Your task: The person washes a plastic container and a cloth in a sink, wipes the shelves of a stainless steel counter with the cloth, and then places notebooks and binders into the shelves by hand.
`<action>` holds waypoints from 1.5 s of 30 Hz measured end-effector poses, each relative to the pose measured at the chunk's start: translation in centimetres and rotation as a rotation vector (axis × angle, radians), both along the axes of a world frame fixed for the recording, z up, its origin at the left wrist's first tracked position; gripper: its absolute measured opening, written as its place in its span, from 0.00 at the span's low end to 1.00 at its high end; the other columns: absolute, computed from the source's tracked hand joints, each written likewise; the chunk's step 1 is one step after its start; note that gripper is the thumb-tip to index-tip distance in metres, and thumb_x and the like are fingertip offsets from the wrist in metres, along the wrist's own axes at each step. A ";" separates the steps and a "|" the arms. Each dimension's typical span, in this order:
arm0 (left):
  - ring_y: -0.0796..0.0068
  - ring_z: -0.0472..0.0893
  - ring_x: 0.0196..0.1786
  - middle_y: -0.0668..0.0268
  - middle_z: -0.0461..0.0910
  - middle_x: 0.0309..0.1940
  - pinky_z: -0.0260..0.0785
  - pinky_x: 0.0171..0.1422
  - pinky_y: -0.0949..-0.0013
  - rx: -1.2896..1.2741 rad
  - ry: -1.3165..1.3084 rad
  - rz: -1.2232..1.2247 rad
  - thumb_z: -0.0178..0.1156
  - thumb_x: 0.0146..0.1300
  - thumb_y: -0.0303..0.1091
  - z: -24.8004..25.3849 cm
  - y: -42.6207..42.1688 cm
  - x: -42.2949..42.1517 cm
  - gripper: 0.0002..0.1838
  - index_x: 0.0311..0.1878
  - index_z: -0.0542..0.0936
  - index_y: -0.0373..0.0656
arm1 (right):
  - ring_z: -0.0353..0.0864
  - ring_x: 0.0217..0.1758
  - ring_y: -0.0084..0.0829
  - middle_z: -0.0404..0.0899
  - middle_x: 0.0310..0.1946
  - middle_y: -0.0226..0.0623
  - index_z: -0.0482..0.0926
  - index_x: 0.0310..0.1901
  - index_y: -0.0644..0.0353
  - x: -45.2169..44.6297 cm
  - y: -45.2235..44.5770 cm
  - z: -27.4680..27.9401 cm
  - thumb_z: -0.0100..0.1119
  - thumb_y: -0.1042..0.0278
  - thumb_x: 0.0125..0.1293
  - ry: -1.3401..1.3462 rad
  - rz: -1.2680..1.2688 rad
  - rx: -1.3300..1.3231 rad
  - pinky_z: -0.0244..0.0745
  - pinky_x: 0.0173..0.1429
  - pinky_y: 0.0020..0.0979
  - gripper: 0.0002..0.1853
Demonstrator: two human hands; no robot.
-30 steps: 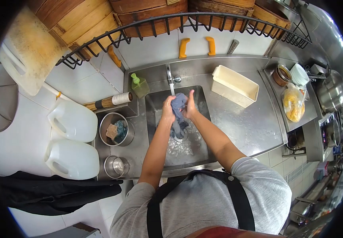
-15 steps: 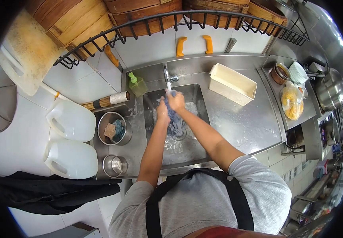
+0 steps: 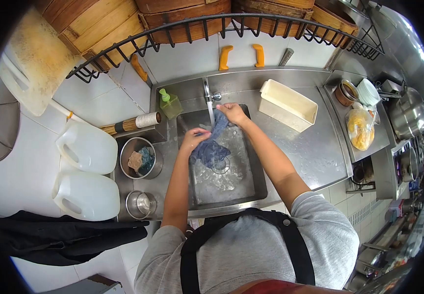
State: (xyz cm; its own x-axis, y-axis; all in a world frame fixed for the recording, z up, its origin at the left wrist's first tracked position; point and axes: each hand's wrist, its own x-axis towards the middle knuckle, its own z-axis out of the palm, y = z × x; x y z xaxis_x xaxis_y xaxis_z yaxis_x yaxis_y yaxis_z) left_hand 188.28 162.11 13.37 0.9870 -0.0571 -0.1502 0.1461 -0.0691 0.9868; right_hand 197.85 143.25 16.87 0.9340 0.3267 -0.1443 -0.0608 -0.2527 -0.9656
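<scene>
Two hands: our right hand (image 3: 232,112) pinches the upper end of the cloth, fingertips together on it; our left hand (image 3: 193,140) has its fingers against the cloth lower down, and we cannot tell whether they close on it.
Cloth: the blue-grey cloth (image 3: 211,153) trails from our right hand into the sink (image 3: 241,188), its lower part bunched at the drain (image 3: 221,167).
Tap: water (image 3: 211,111) runs from the tap (image 3: 207,89) just beside our right fingertips, onto the cloth as far as we can judge.
Rinse: this looks to us like rinsing; a next move calls for a firm hold, since wet cloth slips easily.
Counter: a soap bottle (image 3: 171,106) stands near the tap, and a cream tub (image 3: 281,116) sits right of the sink.
Hard to see: our left palm is turned away, folds cover the drain's far edge, splashes blur the sink floor, and the lumps in the steel pot (image 3: 158,164) we cannot name.
</scene>
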 end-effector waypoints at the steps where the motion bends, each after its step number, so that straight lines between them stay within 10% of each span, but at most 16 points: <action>1: 0.75 0.75 0.42 0.69 0.79 0.31 0.63 0.51 0.72 0.000 0.000 -0.001 0.70 0.43 0.37 -0.1 -0.8 -0.1 0.12 0.26 0.80 0.39 | 0.65 0.21 0.17 0.73 0.18 0.27 0.78 0.23 0.64 0.0 0.2 0.1 0.58 0.52 0.58 0.000 -0.001 0.000 0.64 0.28 0.25 0.20; 9: 0.75 0.73 0.39 0.65 0.76 0.33 0.62 0.48 0.75 0.135 -0.397 0.073 0.61 0.55 0.38 -2.3 -2.2 0.9 0.14 0.31 0.79 0.34 | 0.71 0.29 0.17 0.75 0.27 0.29 0.75 0.33 0.63 -0.7 -0.1 3.3 0.64 0.53 0.53 -0.078 0.177 0.025 0.68 0.34 0.22 0.19; 11: 0.77 0.74 0.37 0.67 0.77 0.32 0.62 0.47 0.77 0.051 -0.117 0.049 0.56 0.60 0.38 -1.1 0.1 0.8 0.14 0.32 0.79 0.35 | 0.75 0.34 0.24 0.77 0.32 0.31 0.74 0.42 0.63 0.4 -2.6 2.9 0.66 0.52 0.50 -0.268 0.231 -0.091 0.70 0.40 0.26 0.25; 13: 0.78 0.75 0.37 0.67 0.77 0.33 0.63 0.47 0.77 0.082 -0.155 0.071 0.53 0.62 0.40 0.2 1.8 0.7 0.16 0.34 0.78 0.35 | 0.77 0.38 0.32 0.79 0.35 0.32 0.76 0.45 0.60 1.0 -4.6 3.0 0.63 0.52 0.53 -0.758 0.422 -0.800 0.70 0.45 0.30 0.23; 15: 0.78 0.76 0.37 0.67 0.78 0.34 0.64 0.47 0.77 0.114 -0.197 0.093 0.50 0.65 0.42 0.3 1.9 1.1 0.18 0.36 0.78 0.35 | 0.77 0.37 0.35 0.79 0.36 0.34 0.77 0.43 0.59 0.9 -5.3 2.8 0.62 0.53 0.54 -0.657 0.493 -0.677 0.70 0.46 0.31 0.21; 18: 0.69 0.77 0.44 0.60 0.78 0.42 0.69 0.49 0.65 -0.673 -0.001 0.357 0.46 0.65 0.48 0.7 -1.7 1.9 0.22 0.46 0.74 0.36 | 0.78 0.37 0.39 0.79 0.37 0.40 0.78 0.39 0.61 -1.2 -2.6 3.8 0.58 0.54 0.57 -0.728 0.384 -0.164 0.70 0.47 0.33 0.17; 22: 0.70 0.78 0.35 0.65 0.77 0.36 0.70 0.44 0.66 -0.617 0.233 0.553 0.44 0.66 0.49 -3.5 -6.0 5.0 0.21 0.42 0.75 0.39 | 0.77 0.40 0.49 0.78 0.32 0.53 0.78 0.33 0.69 -6.5 5.4 0.6 0.53 0.55 0.61 -0.530 -0.189 0.360 0.70 0.47 0.37 0.19; 24: 0.75 0.75 0.40 0.68 0.76 0.36 0.67 0.48 0.67 -1.306 -0.330 -0.301 0.49 0.62 0.53 -7.2 -5.6 6.4 0.20 0.39 0.74 0.44 | 0.78 0.32 0.47 0.76 0.24 0.54 0.77 0.27 0.69 -5.7 6.8 -1.0 0.50 0.52 0.62 -0.758 -0.397 0.201 0.71 0.40 0.35 0.23; 25: 0.75 0.75 0.40 0.68 0.76 0.36 0.67 0.48 0.67 -1.309 -0.332 -0.301 0.49 0.62 0.53 -5.6 -6.2 5.6 0.20 0.39 0.74 0.44 | 0.78 0.32 0.47 0.76 0.24 0.54 0.77 0.27 0.69 -4.5 6.1 -0.9 0.50 0.52 0.62 -0.760 -0.395 0.198 0.71 0.40 0.35 0.23; 27: 0.76 0.75 0.41 0.67 0.76 0.38 0.67 0.48 0.69 -0.662 0.314 0.351 0.51 0.60 0.52 0.1 -7.0 2.0 0.22 0.43 0.73 0.42 | 0.77 0.33 0.50 0.75 0.25 0.58 0.77 0.27 0.70 -2.3 4.1 -0.9 0.49 0.52 0.62 -0.333 -0.400 -0.236 0.70 0.40 0.37 0.23; 29: 0.71 0.76 0.45 0.63 0.76 0.43 0.69 0.49 0.67 -0.808 0.231 0.145 0.54 0.60 0.47 0.4 -6.6 0.9 0.23 0.50 0.72 0.38 | 0.77 0.34 0.52 0.74 0.27 0.59 0.77 0.28 0.69 -1.1 3.6 -1.5 0.49 0.51 0.61 -0.175 -0.266 -0.185 0.69 0.41 0.41 0.23; 31: 0.71 0.77 0.43 0.63 0.77 0.42 0.69 0.49 0.68 -0.354 0.223 -0.092 0.57 0.59 0.37 -1.0 -5.0 0.5 0.18 0.49 0.72 0.36 | 0.77 0.34 0.51 0.76 0.30 0.57 0.77 0.30 0.65 1.1 4.6 -6.4 0.54 0.51 0.57 -0.505 -0.169 -0.206 0.69 0.42 0.43 0.20; 35: 0.74 0.77 0.34 0.62 0.79 0.33 0.68 0.40 0.70 -0.160 0.099 0.193 0.58 0.55 0.29 -5.7 -2.7 4.3 0.10 0.41 0.77 0.37 | 0.79 0.31 0.45 0.78 0.26 0.49 0.77 0.35 0.69 0.1 5.4 -2.3 0.59 0.59 0.53 -0.356 -0.045 -0.518 0.73 0.35 0.38 0.18; 36: 0.68 0.79 0.33 0.54 0.79 0.28 0.68 0.40 0.67 0.218 -0.059 0.268 0.59 0.53 0.30 -6.3 -2.3 5.2 0.08 0.36 0.79 0.39 | 0.80 0.28 0.36 0.78 0.24 0.46 0.78 0.32 0.69 1.7 5.7 -3.5 0.57 0.65 0.53 0.133 0.102 -0.251 0.74 0.32 0.32 0.13; 43: 0.55 0.80 0.36 0.46 0.77 0.29 0.68 0.40 0.65 0.703 -0.183 0.269 0.58 0.52 0.32 2.0 -4.3 3.7 0.08 0.34 0.80 0.39 | 0.73 0.24 0.20 0.77 0.22 0.32 0.79 0.32 0.64 -0.6 3.5 -0.7 0.49 0.74 0.55 0.155 0.014 0.256 0.66 0.27 0.21 0.08; 45: 0.82 0.76 0.29 0.66 0.79 0.26 0.68 0.34 0.75 0.476 -0.221 0.163 0.56 0.56 0.28 4.7 -3.8 4.2 0.06 0.34 0.79 0.36 | 0.75 0.27 0.24 0.79 0.25 0.34 0.79 0.34 0.65 -0.4 3.5 -3.7 0.52 0.70 0.55 -0.149 -0.255 0.393 0.71 0.34 0.25 0.09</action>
